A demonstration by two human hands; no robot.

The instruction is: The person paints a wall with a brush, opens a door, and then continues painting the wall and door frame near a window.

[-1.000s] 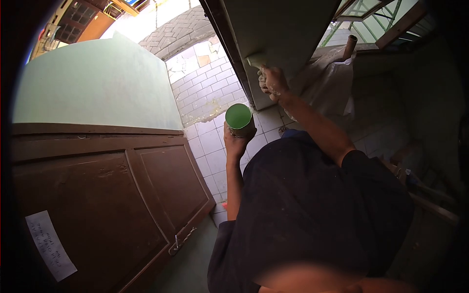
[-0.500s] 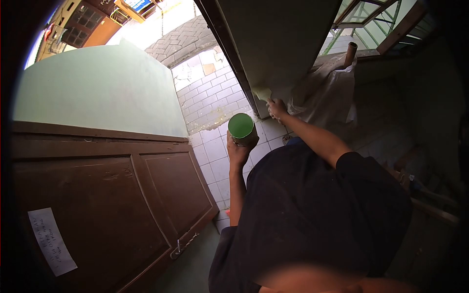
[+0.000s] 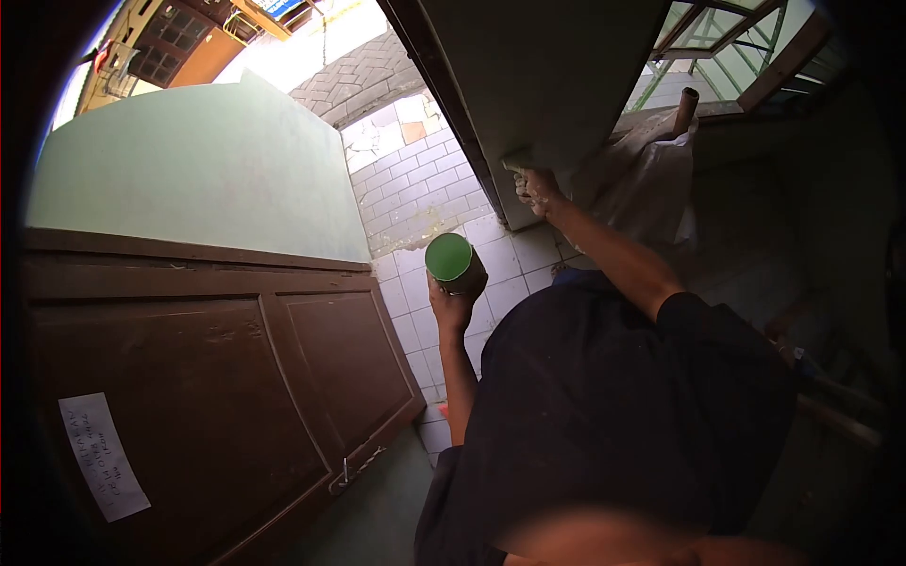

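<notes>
My left hand (image 3: 453,300) is wrapped round a cylindrical container (image 3: 449,259) whose round end shows green. It is held up over the white floor tiles. Up and to the right, my right hand (image 3: 540,191) grips a pale, flat tool (image 3: 516,164), mostly hidden by my fingers. The tool lies against the dark wall surface (image 3: 557,85), near its left edge. Pale residue marks the right hand's fingers and wrist.
A brown panelled door (image 3: 170,377) with a paper note (image 3: 104,457) is at the left, beside a pale green wall (image 3: 208,170). A draped sheet (image 3: 651,184) and a brown tube (image 3: 686,110) stand below the window at the upper right. Tiled floor (image 3: 412,289) runs outside.
My right hand went down with the tool, then back up a little along the wall. The container in my left hand has shifted slightly lower. The view has shifted a little.
</notes>
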